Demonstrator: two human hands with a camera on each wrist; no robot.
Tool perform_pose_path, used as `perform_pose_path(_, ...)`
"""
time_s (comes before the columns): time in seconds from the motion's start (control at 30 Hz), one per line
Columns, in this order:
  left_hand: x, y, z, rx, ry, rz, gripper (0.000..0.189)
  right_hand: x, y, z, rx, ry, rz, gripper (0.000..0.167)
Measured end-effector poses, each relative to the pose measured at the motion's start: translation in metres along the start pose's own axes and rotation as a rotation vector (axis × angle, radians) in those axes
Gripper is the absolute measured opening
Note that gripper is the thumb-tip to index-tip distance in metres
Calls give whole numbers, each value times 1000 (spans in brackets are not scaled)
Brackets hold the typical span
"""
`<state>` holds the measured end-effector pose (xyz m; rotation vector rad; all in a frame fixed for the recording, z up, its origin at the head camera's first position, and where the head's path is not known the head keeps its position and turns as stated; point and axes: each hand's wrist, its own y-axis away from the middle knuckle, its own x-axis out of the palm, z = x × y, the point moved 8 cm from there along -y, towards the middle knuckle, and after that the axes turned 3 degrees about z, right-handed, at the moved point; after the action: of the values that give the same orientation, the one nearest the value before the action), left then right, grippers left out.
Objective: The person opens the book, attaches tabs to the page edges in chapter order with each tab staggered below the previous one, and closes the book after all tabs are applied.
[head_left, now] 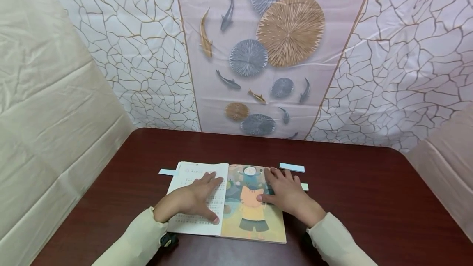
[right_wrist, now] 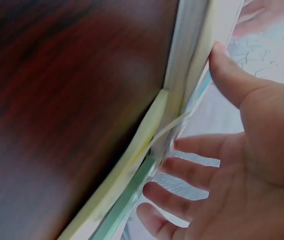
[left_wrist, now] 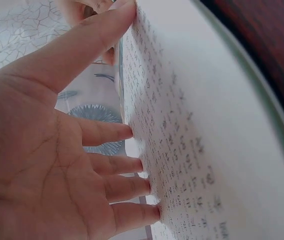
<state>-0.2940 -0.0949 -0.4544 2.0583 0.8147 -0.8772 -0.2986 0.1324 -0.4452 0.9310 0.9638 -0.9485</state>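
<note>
An open picture book (head_left: 229,233) lies on the dark red-brown table. Its left page (head_left: 184,227) carries lines of print; the right page (head_left: 271,229) shows a cartoon cat seen from behind. My left hand (head_left: 196,196) rests with spread fingers on the printed page. In the left wrist view, the fingertips of the left hand (left_wrist: 47,160) touch the print. My right hand (head_left: 290,192) lies over the right page's outer side, fingers spread. The right wrist view has the right hand (right_wrist: 252,155) at the book's edge, where a yellow strip (right_wrist: 127,170) and a green strip (right_wrist: 127,197) stick out.
A pale blue strip (head_left: 167,172) juts from the book's left edge. Another light blue strip (head_left: 292,167) lies beyond the top right corner, and a light green tab (head_left: 304,186) shows beside my right hand. Patterned cloth (head_left: 251,110) hangs behind the table (head_left: 351,200).
</note>
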Motion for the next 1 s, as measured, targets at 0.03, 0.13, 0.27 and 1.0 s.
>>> perform_pose_path(0.03, 0, 0, 0, -1, -2, -1, 114, 0, 1, 2, 1, -10, -1, 90)
perform_pose_path(0.13, 1, 0, 0, -4, -3, 0, 113, -4, 4, 6, 2, -87, -19, 94)
perform_pose_path(0.27, 0, 0, 1, -2, -13, -4, 113, -17, 9, 10, -30, -307, -121, 93)
perform_pose_path(1.0, 0, 1, 1, 116, 15, -83, 115, 25, 32, 82, -372, -602, 111, 57)
